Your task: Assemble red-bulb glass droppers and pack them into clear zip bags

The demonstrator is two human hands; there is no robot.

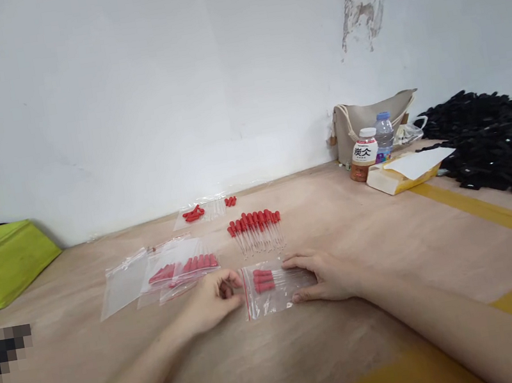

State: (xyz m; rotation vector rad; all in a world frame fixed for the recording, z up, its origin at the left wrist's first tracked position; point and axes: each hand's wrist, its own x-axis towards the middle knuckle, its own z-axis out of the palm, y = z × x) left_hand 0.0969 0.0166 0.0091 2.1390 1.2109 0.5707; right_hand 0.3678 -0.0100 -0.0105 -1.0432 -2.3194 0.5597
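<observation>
A clear zip bag [271,304] with a red line along its left edge lies flat in front of me. Several droppers [263,279] with red rubber bulbs and clear stems are inside it. My left hand [221,297] is at the bag's zip edge, fingers loosely curled, with a gap between thumb and forefinger. Over the bag's right end rests my right hand [325,274], thumb and fingers spread, covering the stem tips. Just beyond the bag, a row of loose red-bulbed droppers [256,222] lies with bulbs pointing away from me.
Overlapping zip bags [125,283], some holding red bulbs, lie left. Farther back are more red bulbs [193,214]. A lime-green bag [9,263] stands at far left. At right are bottles [363,158], an open carton [395,179], a beige bag [370,112] and a black pile [505,142].
</observation>
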